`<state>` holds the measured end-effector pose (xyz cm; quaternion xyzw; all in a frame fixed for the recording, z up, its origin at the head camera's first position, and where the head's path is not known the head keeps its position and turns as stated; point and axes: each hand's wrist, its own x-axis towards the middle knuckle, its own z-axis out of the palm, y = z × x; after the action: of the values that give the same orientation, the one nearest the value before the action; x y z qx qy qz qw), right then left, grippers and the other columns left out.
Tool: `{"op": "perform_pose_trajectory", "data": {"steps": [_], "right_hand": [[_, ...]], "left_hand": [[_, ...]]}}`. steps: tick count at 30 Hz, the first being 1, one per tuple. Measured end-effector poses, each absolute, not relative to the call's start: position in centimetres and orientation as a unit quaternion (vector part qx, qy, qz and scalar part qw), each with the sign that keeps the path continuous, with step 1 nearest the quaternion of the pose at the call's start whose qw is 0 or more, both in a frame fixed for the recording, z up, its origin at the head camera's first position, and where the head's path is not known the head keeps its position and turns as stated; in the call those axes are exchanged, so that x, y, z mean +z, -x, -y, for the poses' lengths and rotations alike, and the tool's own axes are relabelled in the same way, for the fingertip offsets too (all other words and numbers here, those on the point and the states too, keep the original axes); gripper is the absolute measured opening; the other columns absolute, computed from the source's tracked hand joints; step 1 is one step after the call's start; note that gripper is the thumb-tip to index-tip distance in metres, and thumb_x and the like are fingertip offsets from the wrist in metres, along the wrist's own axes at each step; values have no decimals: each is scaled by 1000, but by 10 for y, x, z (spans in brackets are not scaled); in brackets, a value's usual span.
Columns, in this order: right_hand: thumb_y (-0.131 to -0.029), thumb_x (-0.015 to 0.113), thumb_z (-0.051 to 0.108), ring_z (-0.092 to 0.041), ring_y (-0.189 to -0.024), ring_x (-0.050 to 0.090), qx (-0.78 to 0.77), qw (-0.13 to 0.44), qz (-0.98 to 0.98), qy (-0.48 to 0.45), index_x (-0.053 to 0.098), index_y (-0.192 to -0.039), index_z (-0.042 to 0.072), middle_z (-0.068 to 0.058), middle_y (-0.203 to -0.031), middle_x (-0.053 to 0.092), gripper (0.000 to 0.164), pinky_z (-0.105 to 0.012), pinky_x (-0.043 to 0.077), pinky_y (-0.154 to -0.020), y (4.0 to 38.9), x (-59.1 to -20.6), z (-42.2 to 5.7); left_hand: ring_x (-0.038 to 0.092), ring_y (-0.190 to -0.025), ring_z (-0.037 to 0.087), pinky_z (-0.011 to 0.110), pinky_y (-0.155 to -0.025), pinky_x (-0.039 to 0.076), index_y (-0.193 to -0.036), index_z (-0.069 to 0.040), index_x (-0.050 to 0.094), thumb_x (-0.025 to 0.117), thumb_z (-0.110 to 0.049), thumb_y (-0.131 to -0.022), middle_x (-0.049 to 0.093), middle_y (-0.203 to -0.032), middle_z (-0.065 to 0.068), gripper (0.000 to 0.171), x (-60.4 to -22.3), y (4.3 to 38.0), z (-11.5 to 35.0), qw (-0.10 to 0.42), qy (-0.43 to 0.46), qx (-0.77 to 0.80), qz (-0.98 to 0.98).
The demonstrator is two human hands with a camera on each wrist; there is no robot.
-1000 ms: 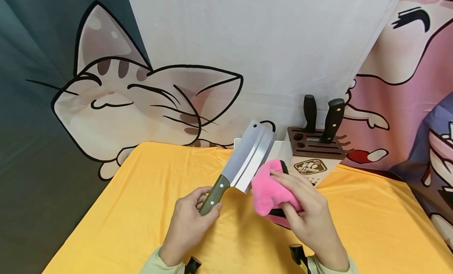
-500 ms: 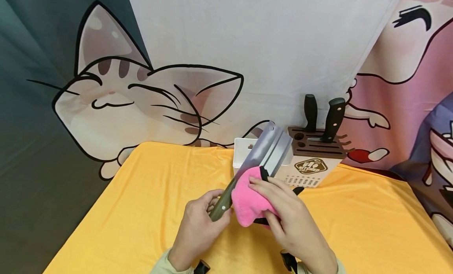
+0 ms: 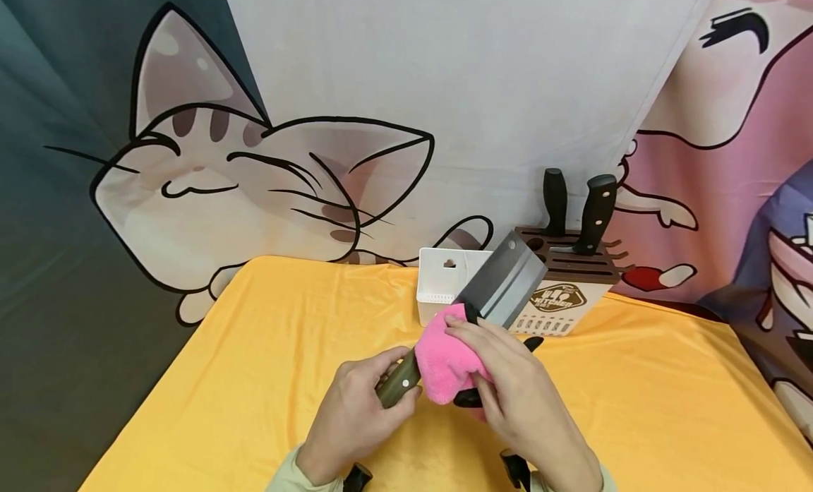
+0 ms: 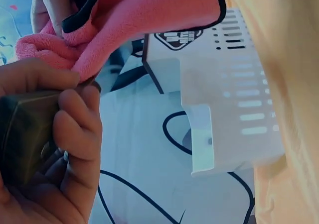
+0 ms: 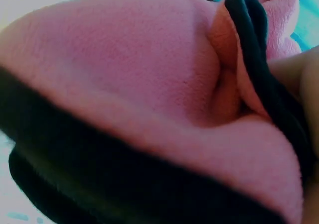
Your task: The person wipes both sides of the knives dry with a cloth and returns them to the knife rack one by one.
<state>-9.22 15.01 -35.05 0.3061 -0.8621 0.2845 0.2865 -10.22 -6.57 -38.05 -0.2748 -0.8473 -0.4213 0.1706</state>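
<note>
A cleaver (image 3: 502,277) with a broad steel blade and an olive-green riveted handle is held up over the table, blade tilted away to the right. My left hand (image 3: 362,407) grips its handle, fingers curled round it in the left wrist view. My right hand (image 3: 517,400) pinches a folded pink cloth (image 3: 444,358) with black edging. The cloth lies over the lower blade close to the handle and hides that part. In the right wrist view the pink fleece (image 5: 124,59) fills most of the frame.
Behind the blade stands a white knife holder (image 3: 552,312) with a brown slotted top. Two black-handled knives (image 3: 597,213) stick up from it. Its white side compartment (image 3: 444,273) is at the left. A yellow cloth (image 3: 254,379) covers the table; printed fabric hangs behind.
The right hand has brought the pink cloth left onto the blade near the handle. The left hand has shifted slightly right, and the cleaver has tipped further right and down.
</note>
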Motion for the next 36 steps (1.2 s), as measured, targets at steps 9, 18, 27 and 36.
{"op": "perform_pose_trajectory", "data": {"steps": [9,18,27,36], "right_hand": [[-77,59,-5,-19,-119,47,307,276,881,-234,52,-131,15,1,-131,52,58,-22,27,-104,92,-350,-161],[-77,57,-9,-17,-116,49,315,308,883,-159,53,-131,19,1,-125,56,60,-25,31,-101,94,-348,-168],[-78,57,-5,-23,-101,57,329,381,858,-101,62,-117,9,-8,-114,62,42,-33,40,-81,98,-350,-175],[-82,60,0,-23,-74,54,326,411,851,-27,64,-115,10,-9,-94,64,35,-32,35,-65,102,-354,-191]], "left_hand": [[43,-53,-5,8,-46,34,-106,-19,63,71,-16,-75,58,-74,-14,32,-380,104,67,169,328,-388,844],[37,-51,-8,6,-45,30,-106,-20,64,71,-17,-75,51,-66,-17,32,-380,102,68,191,347,-368,841],[42,-55,-7,7,-50,35,-109,-20,64,72,-17,-74,58,-73,-15,36,-378,103,72,177,370,-355,840],[41,-54,-8,7,-48,34,-110,-19,64,71,-16,-75,59,-75,-16,36,-376,104,74,161,381,-355,838]]}}
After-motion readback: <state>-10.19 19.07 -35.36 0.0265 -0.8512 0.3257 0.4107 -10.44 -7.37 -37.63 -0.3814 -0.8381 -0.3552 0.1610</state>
